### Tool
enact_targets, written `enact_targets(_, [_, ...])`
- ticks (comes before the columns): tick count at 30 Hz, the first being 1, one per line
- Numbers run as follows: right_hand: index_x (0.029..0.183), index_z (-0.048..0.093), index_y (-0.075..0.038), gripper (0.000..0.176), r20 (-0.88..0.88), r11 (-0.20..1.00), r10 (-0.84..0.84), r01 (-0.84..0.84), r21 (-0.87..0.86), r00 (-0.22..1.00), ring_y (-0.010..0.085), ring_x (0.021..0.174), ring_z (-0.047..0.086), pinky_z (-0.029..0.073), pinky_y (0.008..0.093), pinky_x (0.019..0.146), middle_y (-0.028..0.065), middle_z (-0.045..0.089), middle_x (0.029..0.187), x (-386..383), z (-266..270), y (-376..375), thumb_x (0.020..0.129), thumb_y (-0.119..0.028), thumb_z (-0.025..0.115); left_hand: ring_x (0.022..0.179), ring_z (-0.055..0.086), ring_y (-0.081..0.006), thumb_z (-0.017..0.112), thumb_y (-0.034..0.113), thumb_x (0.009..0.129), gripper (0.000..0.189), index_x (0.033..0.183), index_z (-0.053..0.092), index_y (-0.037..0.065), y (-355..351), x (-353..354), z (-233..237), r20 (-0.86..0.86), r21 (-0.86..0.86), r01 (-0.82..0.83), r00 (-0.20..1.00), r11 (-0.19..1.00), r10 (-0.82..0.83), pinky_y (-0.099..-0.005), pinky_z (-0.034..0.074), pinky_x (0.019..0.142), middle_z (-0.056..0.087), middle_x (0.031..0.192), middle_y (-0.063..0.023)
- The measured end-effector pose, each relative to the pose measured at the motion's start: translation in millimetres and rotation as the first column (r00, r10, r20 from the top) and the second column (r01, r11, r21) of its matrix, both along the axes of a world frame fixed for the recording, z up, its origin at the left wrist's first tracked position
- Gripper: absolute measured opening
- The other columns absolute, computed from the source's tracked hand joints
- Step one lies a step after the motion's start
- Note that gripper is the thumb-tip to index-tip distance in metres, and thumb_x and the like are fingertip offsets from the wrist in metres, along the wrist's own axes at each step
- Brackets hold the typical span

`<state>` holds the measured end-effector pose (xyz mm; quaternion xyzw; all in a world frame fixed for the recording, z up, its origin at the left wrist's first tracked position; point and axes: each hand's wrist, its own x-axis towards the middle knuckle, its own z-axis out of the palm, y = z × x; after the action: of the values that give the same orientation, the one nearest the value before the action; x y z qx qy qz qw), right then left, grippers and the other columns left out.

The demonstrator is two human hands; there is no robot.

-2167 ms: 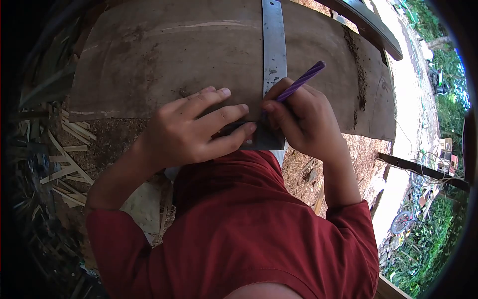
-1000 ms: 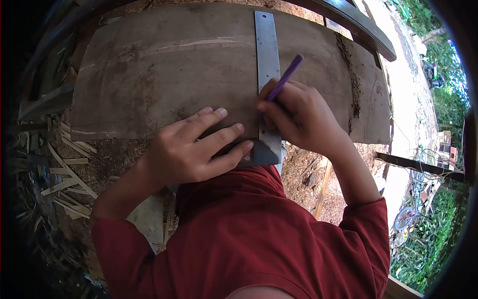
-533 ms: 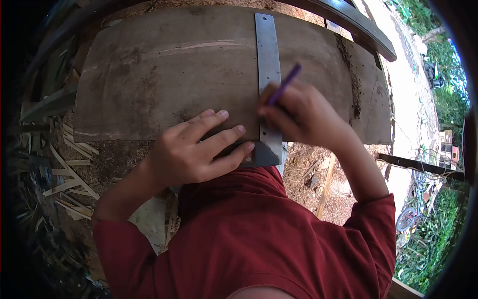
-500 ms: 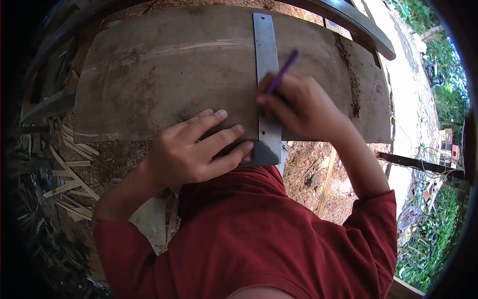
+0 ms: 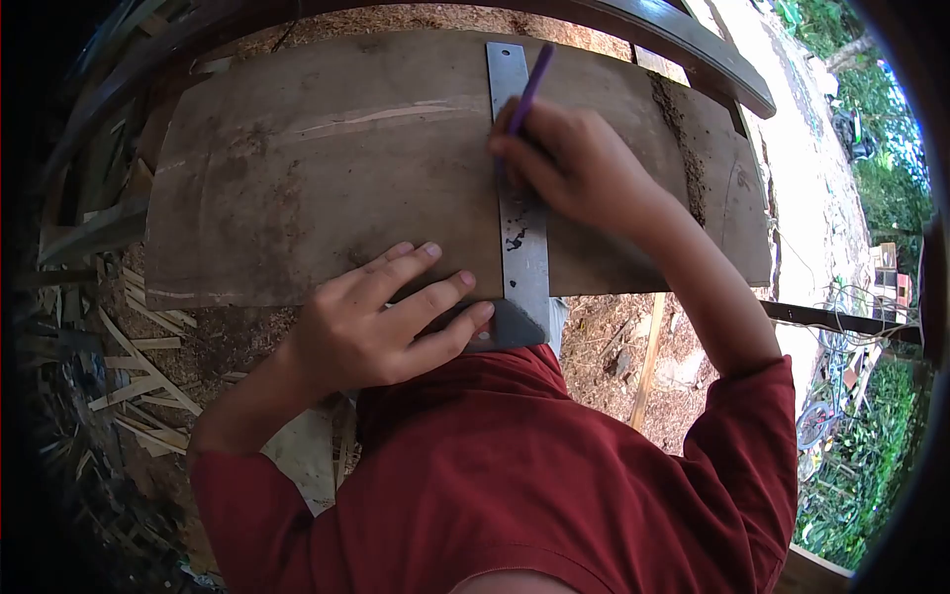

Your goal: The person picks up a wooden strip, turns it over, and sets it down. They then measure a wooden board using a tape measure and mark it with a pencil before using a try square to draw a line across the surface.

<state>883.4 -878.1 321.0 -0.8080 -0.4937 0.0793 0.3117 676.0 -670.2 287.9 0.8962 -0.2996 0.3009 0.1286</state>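
A wide brown board lies in front of me, and a steel try square is laid across it. Its blade runs away from me over the board and its dark stock sits along the near edge. My left hand grips the stock, fingers spread over it and the board's edge; the thumb is hidden. In my right hand is a purple pencil, pinched and leaning, over the blade's left edge at about mid-length. The pencil's tip is hidden behind my fingers.
A dark wooden beam crosses beyond the board's far edge. Crumbly dirt streaks the board's right side. Thin wood offcuts lie on the ground at left, with sawdust below at right. A bicycle wheel stands farther right.
My right hand with the pencil has moved up along the blade, away from me. The left hand keeps its place on the square, while the whole view has shifted slightly.
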Motion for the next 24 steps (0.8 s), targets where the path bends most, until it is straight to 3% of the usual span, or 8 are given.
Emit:
enact_targets(4, [0.106,0.067,-0.005,0.012,-0.045,0.999,-0.030,0.031,0.020,0.999,0.0244,0.068,0.072,0.054,0.0387,0.066,0.0061,0.072,0.074,11,2,5,0.109,-0.016,0.066,0.106,0.076,-0.0252,0.086,0.032,0.086,0.023,0.109,0.082,0.032,0,1,3,-0.004,-0.001,-0.006,1.000,1.000,0.006,-0.0391,0.071,0.087,0.078,0.113,0.0024])
enact_targets(10, [0.107,0.066,-0.004,0.014,-0.079,0.995,0.088,-0.091,-0.033,0.993,0.0220,0.068,0.072,0.054,0.0376,0.067,0.0068,0.072,0.074,-4,8,-3,0.110,-0.018,0.065,0.108,0.075,-0.0251,0.086,0.033,0.088,0.021,0.109,0.082,0.031,2,0,0,-0.008,-0.018,-0.003,1.000,1.000,0.003,-0.0397,0.071,0.088,0.079,0.114,0.0022])
enact_targets(17, [0.103,0.067,-0.003,0.017,-0.053,0.995,-0.075,0.078,0.056,0.996,0.0198,0.068,0.071,0.053,0.0372,0.066,0.0067,0.071,0.073,36,2,21,0.111,-0.018,0.065,0.110,0.074,-0.0255,0.085,0.031,0.088,0.020,0.108,0.082,0.031,1,1,1,-0.001,-0.015,-0.002,1.000,1.000,0.002,-0.0402,0.071,0.089,0.079,0.115,0.0020])
enact_targets(22, [0.105,0.069,-0.004,0.014,-0.090,0.996,0.076,-0.080,-0.039,0.993,0.0177,0.067,0.070,0.053,0.0361,0.065,0.0052,0.070,0.073,7,12,2,0.110,-0.017,0.066,0.109,0.074,-0.0255,0.084,0.029,0.089,0.018,0.107,0.083,0.031,2,1,0,-0.020,-0.028,0.007,1.000,1.000,-0.008,-0.0406,0.071,0.089,0.079,0.115,0.0019])
enact_targets(24, [0.106,0.069,-0.003,0.014,-0.045,0.998,0.066,-0.067,-0.014,0.997,0.0163,0.068,0.069,0.053,0.0355,0.066,0.0047,0.070,0.074,15,8,6,0.109,-0.017,0.067,0.109,0.075,-0.0255,0.084,0.029,0.089,0.018,0.107,0.083,0.031,3,0,0,-0.018,-0.027,0.004,1.000,1.000,-0.004,-0.0405,0.071,0.089,0.079,0.115,0.0019])
